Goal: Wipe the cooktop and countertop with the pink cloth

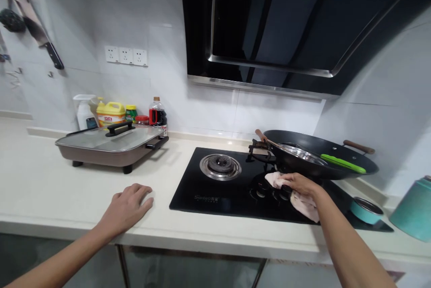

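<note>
My right hand [301, 185] is closed on a pale pinkish cloth [305, 206], pressing it near the black control knobs [285, 192] of the gas stove [232, 200]. Part of the cloth sticks out to the left of the fingers, and the rest hangs toward the stove's front edge. Just behind that hand a large black wok [296, 137] with wooden handles sits over the right burner. Inside the wok are a shiny metal piece and a bright green handle [343, 163]. My left hand [129, 207] rests on the white countertop [158, 227], fingers loosely apart and nothing in it.
A lidded electric pan [104, 155] stands on the counter at left, with several bottles behind it. The left burner [220, 167] is uncovered. At right are a small teal cup [366, 211] and a teal container [413, 211]. A range hood [269, 28] overhangs the stove.
</note>
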A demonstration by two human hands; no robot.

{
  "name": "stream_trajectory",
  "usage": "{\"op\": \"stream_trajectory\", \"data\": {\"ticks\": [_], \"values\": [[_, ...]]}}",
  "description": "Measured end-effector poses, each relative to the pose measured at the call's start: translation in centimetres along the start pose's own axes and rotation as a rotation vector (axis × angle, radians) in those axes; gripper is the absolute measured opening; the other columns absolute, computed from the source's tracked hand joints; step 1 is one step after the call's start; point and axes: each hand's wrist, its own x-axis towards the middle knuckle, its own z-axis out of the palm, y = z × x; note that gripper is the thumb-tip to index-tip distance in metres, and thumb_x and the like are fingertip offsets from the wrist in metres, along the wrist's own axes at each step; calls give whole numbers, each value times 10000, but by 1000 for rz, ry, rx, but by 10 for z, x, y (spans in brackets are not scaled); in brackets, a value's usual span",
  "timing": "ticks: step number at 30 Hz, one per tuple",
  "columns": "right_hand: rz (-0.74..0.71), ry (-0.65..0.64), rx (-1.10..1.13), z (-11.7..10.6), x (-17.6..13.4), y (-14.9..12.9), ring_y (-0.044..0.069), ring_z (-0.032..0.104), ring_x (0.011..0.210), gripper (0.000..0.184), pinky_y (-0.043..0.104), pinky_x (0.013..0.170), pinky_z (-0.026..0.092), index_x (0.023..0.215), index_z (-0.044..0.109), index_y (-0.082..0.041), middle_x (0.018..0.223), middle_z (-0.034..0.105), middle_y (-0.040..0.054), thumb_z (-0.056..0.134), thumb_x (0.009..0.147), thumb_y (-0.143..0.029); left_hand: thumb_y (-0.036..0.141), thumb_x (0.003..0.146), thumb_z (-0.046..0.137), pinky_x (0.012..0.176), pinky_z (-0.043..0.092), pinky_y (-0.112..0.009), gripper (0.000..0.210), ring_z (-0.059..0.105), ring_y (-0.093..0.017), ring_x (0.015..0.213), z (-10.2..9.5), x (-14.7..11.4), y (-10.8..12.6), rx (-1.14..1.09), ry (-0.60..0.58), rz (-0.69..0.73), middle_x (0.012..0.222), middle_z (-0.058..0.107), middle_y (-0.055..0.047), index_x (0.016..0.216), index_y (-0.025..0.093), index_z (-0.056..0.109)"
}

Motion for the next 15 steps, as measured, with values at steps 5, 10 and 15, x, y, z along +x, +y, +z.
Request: {"op": "stream_trajectory", "data": {"ticks": [5,10,15], "values": [[44,-84,-103,3,25,-10,259,711,937,337,352,913,539,937,855,-218,951,810,31,722,700,-417,520,928,393,1006,440,-476,486,597,-327,1252,3,4,-2,39,-15,-3,1296,674,-98,1235,291,692],[37,-74,-267,45,82,-37,226,705,970,379,316,891,543,1108,818,-271,1051,794,2,686,752,-278,518,932,384,1009,438,-490,504,588,-331,1265,2,4,-1,55,-55,-21,1323,656,-109,1257,277,685],[126,-90,-388,76,135,-59,246,721,923,395,366,819,587,1257,730,-263,1083,771,81,715,865,-308,489,954,379,1008,438,-477,474,588,-314,1260,-1,0,1,40,-47,-10,1312,657,-108,1248,277,684]]}}
